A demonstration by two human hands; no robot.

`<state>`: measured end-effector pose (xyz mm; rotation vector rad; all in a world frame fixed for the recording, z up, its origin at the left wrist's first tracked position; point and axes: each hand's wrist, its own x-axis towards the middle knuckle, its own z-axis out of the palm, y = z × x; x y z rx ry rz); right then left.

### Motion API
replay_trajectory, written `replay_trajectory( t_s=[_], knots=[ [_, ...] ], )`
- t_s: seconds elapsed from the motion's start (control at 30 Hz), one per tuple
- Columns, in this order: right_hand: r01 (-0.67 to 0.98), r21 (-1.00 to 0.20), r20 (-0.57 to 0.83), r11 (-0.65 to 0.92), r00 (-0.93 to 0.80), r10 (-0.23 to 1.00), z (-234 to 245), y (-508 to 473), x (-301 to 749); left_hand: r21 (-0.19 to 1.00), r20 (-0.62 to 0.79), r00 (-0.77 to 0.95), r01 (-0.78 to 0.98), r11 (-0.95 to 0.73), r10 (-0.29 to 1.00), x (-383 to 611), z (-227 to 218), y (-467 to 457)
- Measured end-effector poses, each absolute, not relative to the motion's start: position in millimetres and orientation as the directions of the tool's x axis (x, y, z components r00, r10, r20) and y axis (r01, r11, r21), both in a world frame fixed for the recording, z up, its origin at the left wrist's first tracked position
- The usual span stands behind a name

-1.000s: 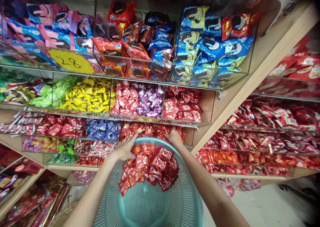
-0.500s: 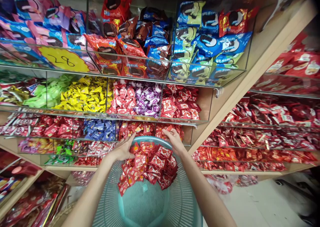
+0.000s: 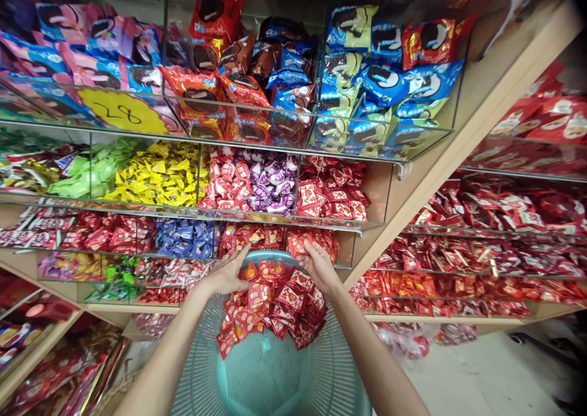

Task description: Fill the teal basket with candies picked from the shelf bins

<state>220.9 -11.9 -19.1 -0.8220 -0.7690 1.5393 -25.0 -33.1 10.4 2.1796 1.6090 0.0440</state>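
A teal plastic basket (image 3: 270,255) stands tilted against the lower shelf. Red wrapped candies (image 3: 275,303) lie heaped at its far side, in two patterns, over a bare part of the floor nearer me. My left hand (image 3: 225,273) is at the basket's far left rim, thumb on the inner side and fingers along the outside, gripping it. At the far right rim, my right hand (image 3: 320,265) has its fingers curled together beside red candies (image 3: 328,241) in a shelf bin. Whatever is between those fingertips is too small to make out.
Clear-fronted shelf bins rise ahead, with yellow candies (image 3: 158,174), purple candies (image 3: 274,177) and blue candies (image 3: 183,237). Large cookie packets (image 3: 387,82) fill the top shelf above a yellow price tag (image 3: 123,109). A slanting wooden post (image 3: 458,153) divides the shelves at right.
My right hand's fingers have drawn in from stretched to curled at the rim, over the red candies. My left hand and the basket have hardly moved. The view has shifted slightly.
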Motion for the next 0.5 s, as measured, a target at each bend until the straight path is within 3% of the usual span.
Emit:
replay_trajectory(
  t_s=[0.5],
  knots=[
    [-0.476,-0.875,-0.01,-0.094,-0.176,0.984,-14.3,-24.1,207.8,0.374,-0.168,0.352,0.887,-0.27,0.921,-30.8,0.3,-29.1]
  ],
)
